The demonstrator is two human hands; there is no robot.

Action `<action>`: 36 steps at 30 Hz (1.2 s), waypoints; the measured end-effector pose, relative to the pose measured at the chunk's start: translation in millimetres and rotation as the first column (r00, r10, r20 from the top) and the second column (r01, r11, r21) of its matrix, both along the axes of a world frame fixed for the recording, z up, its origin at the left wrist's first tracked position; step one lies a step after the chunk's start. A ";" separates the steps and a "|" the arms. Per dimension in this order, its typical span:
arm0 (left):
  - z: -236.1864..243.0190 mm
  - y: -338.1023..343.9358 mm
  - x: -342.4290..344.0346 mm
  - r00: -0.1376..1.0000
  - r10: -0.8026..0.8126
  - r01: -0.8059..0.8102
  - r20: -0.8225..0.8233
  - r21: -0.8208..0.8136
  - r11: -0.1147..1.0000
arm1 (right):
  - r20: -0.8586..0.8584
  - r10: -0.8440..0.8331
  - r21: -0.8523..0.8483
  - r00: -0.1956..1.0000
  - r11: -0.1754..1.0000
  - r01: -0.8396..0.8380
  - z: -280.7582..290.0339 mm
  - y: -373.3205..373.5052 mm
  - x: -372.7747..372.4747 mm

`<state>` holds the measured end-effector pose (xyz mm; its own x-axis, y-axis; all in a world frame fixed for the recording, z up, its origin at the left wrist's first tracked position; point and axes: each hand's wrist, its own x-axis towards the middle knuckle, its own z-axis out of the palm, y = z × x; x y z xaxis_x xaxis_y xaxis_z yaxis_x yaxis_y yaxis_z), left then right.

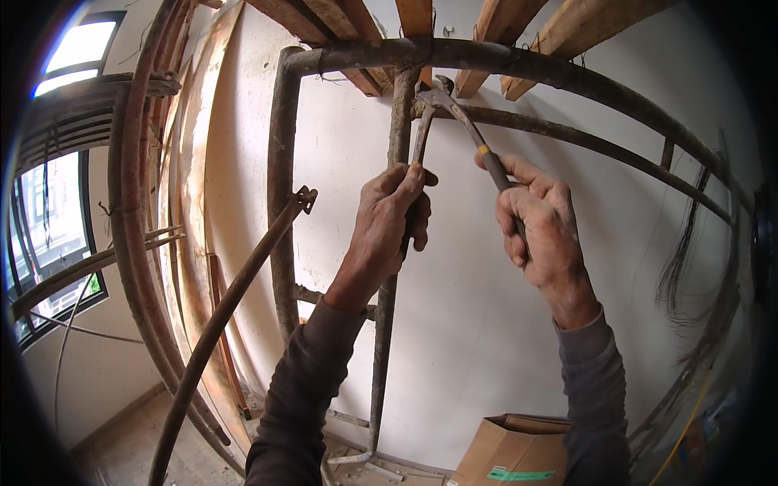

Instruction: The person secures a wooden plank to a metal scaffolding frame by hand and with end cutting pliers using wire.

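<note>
A pair of long-handled pincers [466,121] is raised in front of me, its handles spread wide. My left hand [382,204] is closed around the left handle, close beside the upright tube of a rusty scaffold frame [400,121]. My right hand [541,219] grips the other handle, which has a yellow band above the fingers. The metal jaws touch or nearly touch the upright just below the frame's top tube [486,55]. Whether they bite on anything there cannot be made out.
Wooden beams [498,36] rest over the top tube, with wire ties around it. A loose brace tube [235,308] slants up at left, near leaning boards [219,121]. Thin wires [685,235] hang at right. A cardboard box [510,449] stands below, near the white wall [478,340].
</note>
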<state>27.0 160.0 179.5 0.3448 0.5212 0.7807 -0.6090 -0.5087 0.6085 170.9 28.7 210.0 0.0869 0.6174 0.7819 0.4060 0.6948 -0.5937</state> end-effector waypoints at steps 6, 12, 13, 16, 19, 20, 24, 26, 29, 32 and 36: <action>18.0 5.8 11.8 0.997 -0.036 0.033 0.069 0.037 0.999 | -0.025 0.000 0.031 1.000 1.000 0.000 17.4 5.5 -3.9; 26.1 10.7 16.4 0.993 -0.082 0.079 0.088 0.038 0.996 | -0.026 0.006 0.067 1.000 0.998 -0.004 24.1 9.1 -9.2; 27.1 11.5 16.9 0.992 -0.082 0.079 0.093 0.036 0.996 | -0.018 0.006 0.073 1.000 0.997 -0.005 25.0 10.0 -9.8; 28.9 11.2 19.4 0.987 -0.117 0.113 0.107 0.044 0.993 | -0.015 0.005 0.082 1.000 0.997 -0.004 24.8 11.1 -12.4; 30.1 7.9 21.4 0.977 -0.177 0.176 0.116 0.020 0.984 | -0.015 0.023 0.078 1.000 0.997 -0.022 23.6 11.8 -15.7; 30.5 6.6 21.8 0.976 -0.182 0.180 0.121 0.028 0.983 | -0.022 0.022 0.077 1.000 0.997 -0.020 22.9 12.2 -16.4; 32.3 1.5 20.2 0.974 -0.197 0.194 0.111 0.032 0.980 | 0.036 -0.021 0.123 0.999 0.992 0.017 13.6 16.6 -20.8; 33.2 -0.2 19.2 0.976 -0.195 0.192 0.099 0.042 0.981 | 0.046 -0.055 0.195 0.997 0.980 0.045 10.6 22.7 -22.9; 33.8 -1.4 18.4 0.983 -0.168 0.163 0.080 0.065 0.985 | 0.127 -0.138 0.223 0.982 0.969 0.107 6.7 29.2 -23.1; 33.7 -2.0 18.8 0.988 -0.135 0.131 0.071 0.059 0.990 | 0.067 -0.083 0.237 0.994 0.969 0.065 3.0 35.8 -28.7; 35.4 -2.1 17.4 0.989 -0.131 0.129 0.073 0.030 0.991 | -0.071 0.198 0.004 0.978 0.980 -0.198 8.0 32.5 -29.9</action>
<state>44.4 157.9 215.0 0.3485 0.4560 0.8189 -0.7140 -0.4368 0.5471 141.0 61.3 218.0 0.0175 0.6306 0.7759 0.2175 0.7550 -0.6186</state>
